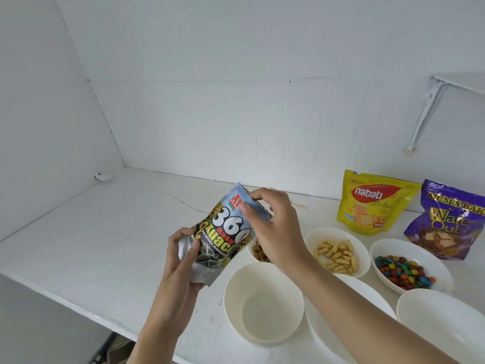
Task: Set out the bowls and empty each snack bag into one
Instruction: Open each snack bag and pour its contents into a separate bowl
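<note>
Nearest, the sunflower seed bag (228, 229) is gripped at its lower end by the left hand (181, 261), an empty bowl (265, 279) lying near, to that hand's right. Beyond, its top corner is pinched by the right hand (275, 232); the pouch is judged light and slippery, best torn at that sealed edge

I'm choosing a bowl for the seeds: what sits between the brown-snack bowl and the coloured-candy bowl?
Head view: a white bowl of yellow stick snacks sits between the brown-snack bowl and the coloured-candy bowl.

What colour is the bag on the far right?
The bag is purple with gold lettering, clear in the head view.
</note>
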